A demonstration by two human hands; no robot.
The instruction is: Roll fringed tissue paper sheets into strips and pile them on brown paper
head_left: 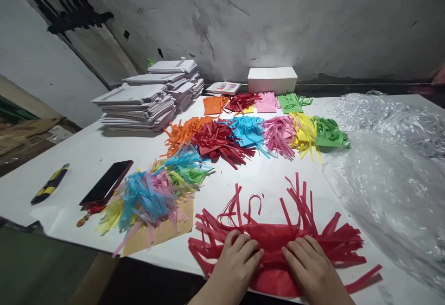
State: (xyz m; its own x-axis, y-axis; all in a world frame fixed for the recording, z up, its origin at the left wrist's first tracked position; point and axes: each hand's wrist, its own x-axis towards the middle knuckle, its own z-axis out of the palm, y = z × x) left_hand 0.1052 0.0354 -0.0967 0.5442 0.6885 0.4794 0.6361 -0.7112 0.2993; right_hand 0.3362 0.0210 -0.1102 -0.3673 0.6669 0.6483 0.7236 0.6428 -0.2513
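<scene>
Left edge of the white counter: a yellow-black utility knife lies alone, well clear of the paper. Next to it a dark phone lies flat, its corner touching a mixed heap of fringed paper in blue, pink, green and yellow, piled on a tan sheet that likely keeps that batch together.

Behind, stacks of white flat-packed cards or boxes stand at the back left, out of the working area. Centre: fringed paper sorted by colour in a row, orange, dark red, blue, pink, yellow, green, probably so each colour is easy to pick. A second row of smaller piles sits behind, near a white box against the wall.

Near edge, centre: the red fringed paper lies flat, strips fanning outward. Left hand and right hand both rest palm-down on its uncut middle band, fingers extended and nearly meeting, pressing it flat, nothing gripped.

Right: crumpled clear plastic bags cover that side of the counter.

Room: rough grey plaster wall, stained, black paint marks upper left; brown cardboard at the far left.
</scene>
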